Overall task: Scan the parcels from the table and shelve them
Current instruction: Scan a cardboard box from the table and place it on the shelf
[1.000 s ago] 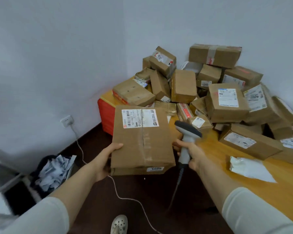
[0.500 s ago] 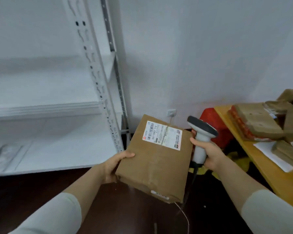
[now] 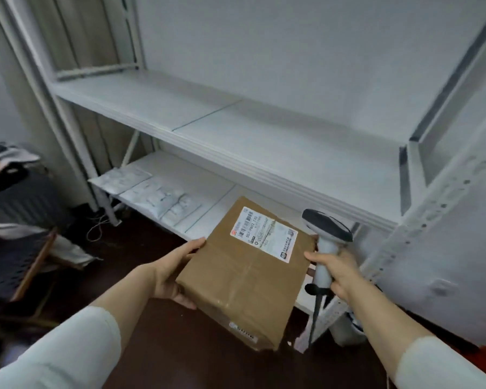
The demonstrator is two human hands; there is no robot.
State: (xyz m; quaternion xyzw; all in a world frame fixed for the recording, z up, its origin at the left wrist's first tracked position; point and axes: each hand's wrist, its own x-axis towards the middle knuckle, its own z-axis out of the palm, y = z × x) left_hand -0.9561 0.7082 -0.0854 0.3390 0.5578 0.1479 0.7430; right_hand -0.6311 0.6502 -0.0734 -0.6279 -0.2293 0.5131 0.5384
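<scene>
A flat brown cardboard parcel (image 3: 244, 273) with a white shipping label (image 3: 264, 233) on top is held tilted in front of the white metal shelf unit (image 3: 264, 141). My left hand (image 3: 169, 273) grips its left edge, thumb on top and fingers underneath. My right hand (image 3: 334, 269) holds the grey handheld barcode scanner (image 3: 324, 234) by its handle, right beside the parcel's right edge. The scanner's cable hangs down below my hand. The parcel hovers over the front of the lowest shelf board (image 3: 208, 203).
Two white padded mailers (image 3: 152, 195) lie at the left of the lowest shelf. The middle shelf board (image 3: 292, 136) carries nothing. A perforated upright post (image 3: 421, 226) stands at right. A dark basket and a wooden chair frame (image 3: 31, 265) sit at left on the dark floor.
The view has swung left from the parcel-covered table to face the shelf unit. Parcel and scanner stay in the same hands and now hang in front of the lowest shelf.
</scene>
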